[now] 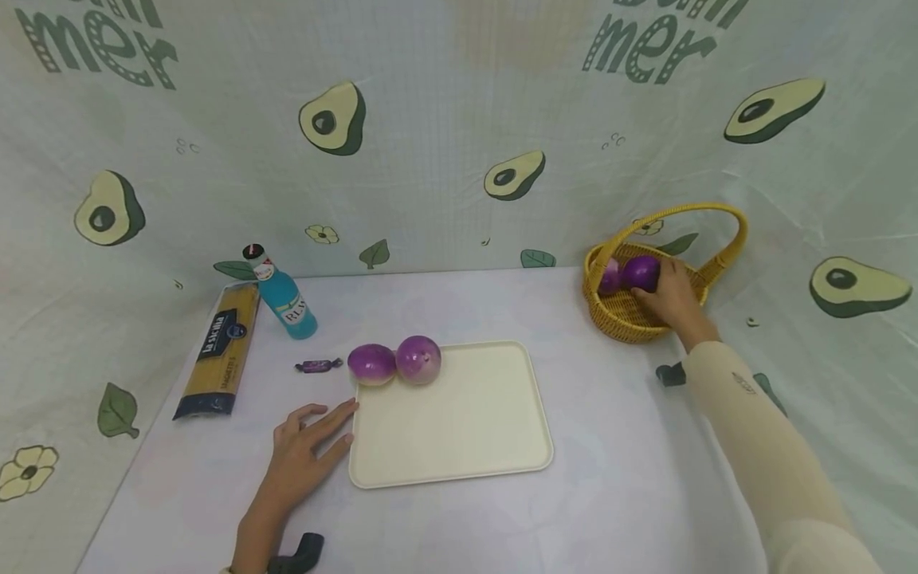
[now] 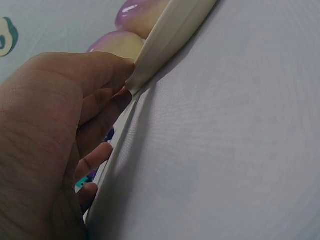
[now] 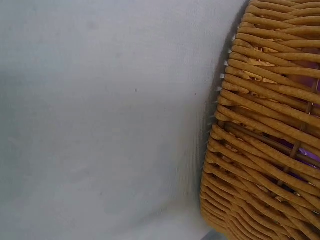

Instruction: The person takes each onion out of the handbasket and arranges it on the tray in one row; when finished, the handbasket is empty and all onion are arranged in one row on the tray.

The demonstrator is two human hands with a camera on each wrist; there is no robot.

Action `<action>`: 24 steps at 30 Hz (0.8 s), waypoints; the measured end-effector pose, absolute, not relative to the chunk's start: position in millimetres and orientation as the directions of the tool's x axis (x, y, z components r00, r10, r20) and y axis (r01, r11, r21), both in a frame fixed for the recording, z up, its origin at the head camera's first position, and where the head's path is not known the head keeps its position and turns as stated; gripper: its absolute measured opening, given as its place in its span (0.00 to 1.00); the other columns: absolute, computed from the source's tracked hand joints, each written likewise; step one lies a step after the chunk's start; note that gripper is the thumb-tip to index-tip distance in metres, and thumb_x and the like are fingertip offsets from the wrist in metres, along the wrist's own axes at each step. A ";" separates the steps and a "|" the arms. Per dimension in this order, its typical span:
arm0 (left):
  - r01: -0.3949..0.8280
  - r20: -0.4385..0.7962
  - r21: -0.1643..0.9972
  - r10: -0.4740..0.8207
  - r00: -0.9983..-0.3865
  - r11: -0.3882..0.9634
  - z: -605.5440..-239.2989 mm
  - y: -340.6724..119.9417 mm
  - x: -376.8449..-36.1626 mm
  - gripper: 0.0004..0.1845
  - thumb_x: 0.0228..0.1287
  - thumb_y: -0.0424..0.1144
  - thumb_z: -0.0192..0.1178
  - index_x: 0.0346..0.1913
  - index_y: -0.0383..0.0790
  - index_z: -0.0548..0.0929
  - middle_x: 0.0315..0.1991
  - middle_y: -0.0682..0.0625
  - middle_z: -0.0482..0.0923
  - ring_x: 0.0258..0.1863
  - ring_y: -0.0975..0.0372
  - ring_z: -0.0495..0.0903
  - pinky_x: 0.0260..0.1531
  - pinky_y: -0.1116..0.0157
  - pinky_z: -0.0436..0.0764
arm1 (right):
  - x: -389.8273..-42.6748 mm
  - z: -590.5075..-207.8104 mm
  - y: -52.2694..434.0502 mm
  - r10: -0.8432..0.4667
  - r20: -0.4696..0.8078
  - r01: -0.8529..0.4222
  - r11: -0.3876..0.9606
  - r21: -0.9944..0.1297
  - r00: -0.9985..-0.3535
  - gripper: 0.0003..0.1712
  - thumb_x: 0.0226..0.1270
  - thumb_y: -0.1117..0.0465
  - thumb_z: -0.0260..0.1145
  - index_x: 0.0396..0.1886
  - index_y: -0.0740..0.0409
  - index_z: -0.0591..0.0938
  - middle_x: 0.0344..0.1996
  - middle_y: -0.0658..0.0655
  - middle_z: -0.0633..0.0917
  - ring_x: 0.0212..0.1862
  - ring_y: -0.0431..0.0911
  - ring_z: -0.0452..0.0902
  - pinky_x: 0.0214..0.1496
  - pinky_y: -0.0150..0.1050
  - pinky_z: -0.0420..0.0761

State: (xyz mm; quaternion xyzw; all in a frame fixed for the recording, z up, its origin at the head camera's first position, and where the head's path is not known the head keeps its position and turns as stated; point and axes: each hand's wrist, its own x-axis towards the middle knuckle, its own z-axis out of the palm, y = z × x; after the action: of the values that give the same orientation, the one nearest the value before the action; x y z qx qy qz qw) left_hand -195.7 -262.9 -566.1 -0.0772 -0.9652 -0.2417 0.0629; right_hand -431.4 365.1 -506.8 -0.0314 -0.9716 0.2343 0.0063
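Note:
Inside a yellow wicker basket at the back right, my right hand grips a round purple onion. Another purple onion lies beside it, against the basket's left side. The right wrist view shows the basket's woven wall but not the hand. My left hand rests at the left edge of a cream tray, its fingertips touching the rim, fingers loosely extended. Two purple onions, one rounder and one longer, sit side by side at the tray's back left corner.
A spaghetti pack lies at the left of the table, with a blue bottle beside it. Between the bottle and the tray is a small purple wrapped candy. The basket's tall handle arches over its opening. A printed cloth hangs behind.

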 end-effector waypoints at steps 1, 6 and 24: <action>0.181 0.162 0.457 0.119 -0.980 0.871 -566.2 -263.4 -195.6 0.27 0.70 0.57 0.60 0.71 0.64 0.73 0.65 0.56 0.76 0.66 0.49 0.62 0.60 0.41 0.55 | -432.0 -506.7 364.5 0.063 -0.005 0.059 0.889 -0.454 -0.998 0.53 0.73 0.53 0.63 0.76 0.77 0.41 0.72 0.81 0.45 0.72 0.75 0.45 0.70 0.69 0.50; 0.187 0.170 0.449 0.122 -0.978 0.874 -568.1 -264.9 -196.2 0.27 0.70 0.57 0.59 0.71 0.65 0.73 0.65 0.56 0.76 0.66 0.49 0.62 0.60 0.42 0.55 | -436.1 -507.9 364.7 0.066 -0.013 0.064 0.882 -0.467 -0.998 0.53 0.73 0.54 0.63 0.76 0.75 0.39 0.72 0.80 0.45 0.72 0.74 0.45 0.70 0.69 0.50; 0.194 0.156 0.469 0.135 -0.978 0.861 -567.1 -268.2 -196.7 0.27 0.71 0.56 0.59 0.71 0.64 0.72 0.66 0.58 0.75 0.67 0.50 0.61 0.60 0.42 0.55 | -445.7 -509.9 360.7 0.060 -0.017 0.061 0.893 -0.445 -0.998 0.51 0.72 0.61 0.64 0.75 0.79 0.40 0.70 0.83 0.46 0.71 0.76 0.46 0.72 0.66 0.49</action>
State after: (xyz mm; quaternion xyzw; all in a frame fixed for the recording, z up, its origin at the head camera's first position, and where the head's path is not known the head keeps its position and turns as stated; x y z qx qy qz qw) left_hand -196.7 -268.2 -567.1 -0.0856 -0.9629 -0.2489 0.0591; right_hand -445.7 360.7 -509.9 -0.0311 -0.9730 0.2288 -0.0016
